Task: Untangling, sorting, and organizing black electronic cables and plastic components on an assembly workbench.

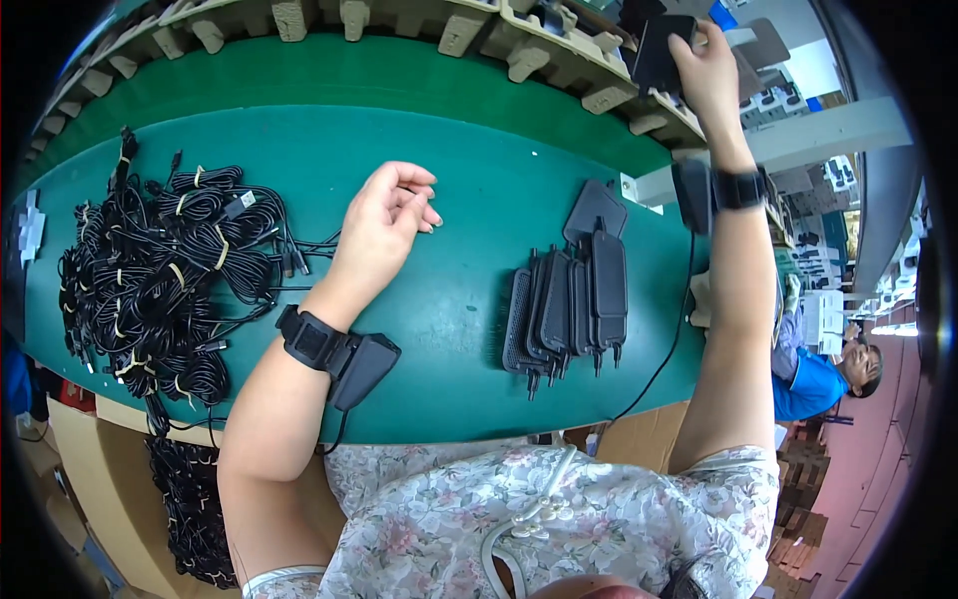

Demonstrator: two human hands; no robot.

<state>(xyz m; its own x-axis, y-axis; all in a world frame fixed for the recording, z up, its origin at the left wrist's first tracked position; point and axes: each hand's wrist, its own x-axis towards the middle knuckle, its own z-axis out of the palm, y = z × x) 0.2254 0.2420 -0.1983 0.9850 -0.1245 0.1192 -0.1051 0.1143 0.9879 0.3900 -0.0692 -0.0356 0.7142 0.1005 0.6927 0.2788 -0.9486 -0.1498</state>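
Note:
At the upper right, my right hand (707,70) is stretched far out, its thumb and fingers closed on a flat black rectangular piece (662,55) beside the moulded cardboard trays (599,98). My left hand (387,212) hovers over the middle of the green table, fingers loosely curled and slightly apart, with nothing visible in it. Right of centre, several flat black plastic pieces (569,299) with short prongs lie overlapping in a row. Another dark flat piece (591,205) sits at their far end. Both my wrists wear black strapped devices.
A large heap of bundled black cables (170,270) covers the left of the green table (449,389). More cables (190,499) hang over a cardboard box at the near left. A white metal bar (838,132) stands at right. Beyond it is a person in blue (808,384).

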